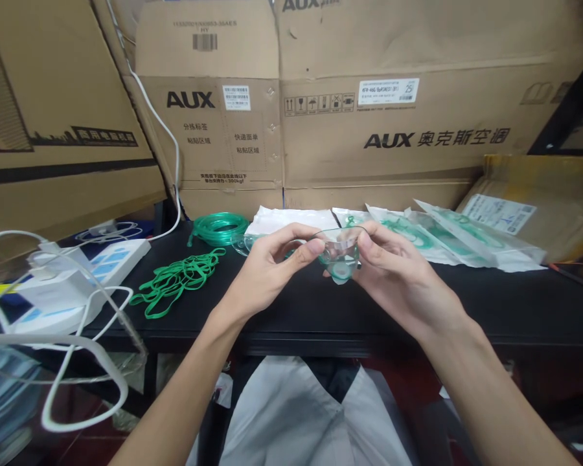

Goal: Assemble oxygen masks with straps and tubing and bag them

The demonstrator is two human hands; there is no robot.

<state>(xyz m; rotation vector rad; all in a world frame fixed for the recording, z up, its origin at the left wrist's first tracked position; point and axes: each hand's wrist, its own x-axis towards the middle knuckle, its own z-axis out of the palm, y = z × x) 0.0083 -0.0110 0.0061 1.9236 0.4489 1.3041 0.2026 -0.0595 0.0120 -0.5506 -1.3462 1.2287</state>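
Between my two hands, raised over the front of the black table (291, 317), is a clear, green-tinted oxygen mask (340, 254). My left hand (284, 255) pinches its left rim between thumb and fingers. On the other side my right hand (388, 255) grips the right rim, thumb on the near face. Behind my left hand lies another clear plastic piece (243, 243), mostly hidden. A coil of green tubing (219, 228) rests further left, and a tangle of green elastic straps (179, 281) lies in front of it.
Several white-and-clear packets (459, 233) with green tubing inside lie at the back right, beside a taped carton (544, 200). A white power strip (121, 259) with plugs and cables occupies the left. Large cardboard boxes (330, 142) stand along the back.
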